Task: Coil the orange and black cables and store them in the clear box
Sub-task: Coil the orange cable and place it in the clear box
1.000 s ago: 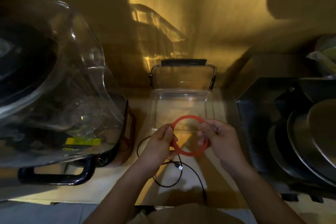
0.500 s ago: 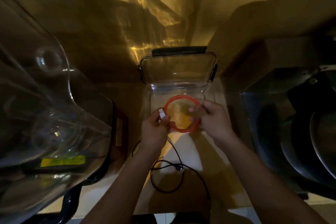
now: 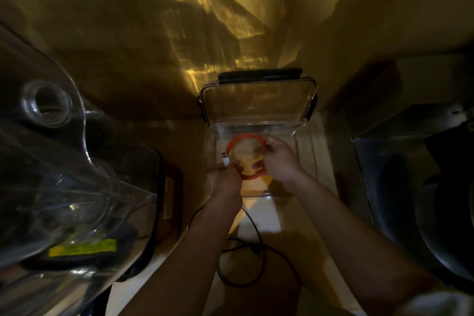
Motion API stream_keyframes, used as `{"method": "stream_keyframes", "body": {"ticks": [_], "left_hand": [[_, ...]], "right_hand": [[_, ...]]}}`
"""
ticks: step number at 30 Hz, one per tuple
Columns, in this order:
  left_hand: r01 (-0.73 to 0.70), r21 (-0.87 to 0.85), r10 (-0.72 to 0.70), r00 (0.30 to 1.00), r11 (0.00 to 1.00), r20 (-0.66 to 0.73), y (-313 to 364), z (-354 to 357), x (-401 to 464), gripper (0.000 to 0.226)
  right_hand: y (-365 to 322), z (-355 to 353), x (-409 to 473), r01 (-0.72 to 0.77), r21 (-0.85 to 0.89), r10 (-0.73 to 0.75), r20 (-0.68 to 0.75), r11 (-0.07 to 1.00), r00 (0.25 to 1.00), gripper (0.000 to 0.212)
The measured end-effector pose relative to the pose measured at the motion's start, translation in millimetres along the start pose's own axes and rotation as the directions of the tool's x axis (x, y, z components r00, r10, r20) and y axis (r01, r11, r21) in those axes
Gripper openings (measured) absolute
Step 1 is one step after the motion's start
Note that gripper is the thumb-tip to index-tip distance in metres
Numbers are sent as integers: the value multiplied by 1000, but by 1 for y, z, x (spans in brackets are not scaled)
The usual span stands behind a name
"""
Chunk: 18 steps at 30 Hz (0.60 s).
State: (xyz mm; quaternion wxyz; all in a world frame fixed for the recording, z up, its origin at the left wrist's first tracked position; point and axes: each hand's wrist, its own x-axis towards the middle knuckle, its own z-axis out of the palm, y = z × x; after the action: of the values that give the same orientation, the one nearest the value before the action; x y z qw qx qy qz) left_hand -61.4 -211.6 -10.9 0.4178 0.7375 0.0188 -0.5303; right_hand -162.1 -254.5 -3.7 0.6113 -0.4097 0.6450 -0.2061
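The orange cable (image 3: 234,142) is wound into a ring and hangs over the open clear box (image 3: 302,151). My left hand (image 3: 224,181) pinches the ring's near-left side, and a white plug sticks up from its fingers. My right hand (image 3: 278,159) grips the ring's right side with curled fingers. The box's clear lid (image 3: 256,102) stands tilted up at the back. The black cable (image 3: 246,261) lies loose in a rough loop on the counter, below my wrists.
A large clear blender jar (image 3: 64,174) on a dark base fills the left side. A dark steel tray with stacked pans (image 3: 423,200) sits on the right. The wall rises close behind the box.
Both hands have carried the orange ring forward, from above the counter to over the open box. The view has shifted closer to the box.
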Motion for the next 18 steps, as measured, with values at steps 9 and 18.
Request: {"method": "stream_keyframes", "body": {"ticks": [9, 18], "left_hand": [[47, -23, -49, 994, 999, -97, 7, 14, 4, 16], [92, 80, -97, 993, 993, 63, 20, 11, -3, 41]], "right_hand": [[22, 14, 34, -30, -42, 23, -157, 999, 987, 28], [47, 15, 53, 9, -111, -26, -153, 994, 988, 31]]}}
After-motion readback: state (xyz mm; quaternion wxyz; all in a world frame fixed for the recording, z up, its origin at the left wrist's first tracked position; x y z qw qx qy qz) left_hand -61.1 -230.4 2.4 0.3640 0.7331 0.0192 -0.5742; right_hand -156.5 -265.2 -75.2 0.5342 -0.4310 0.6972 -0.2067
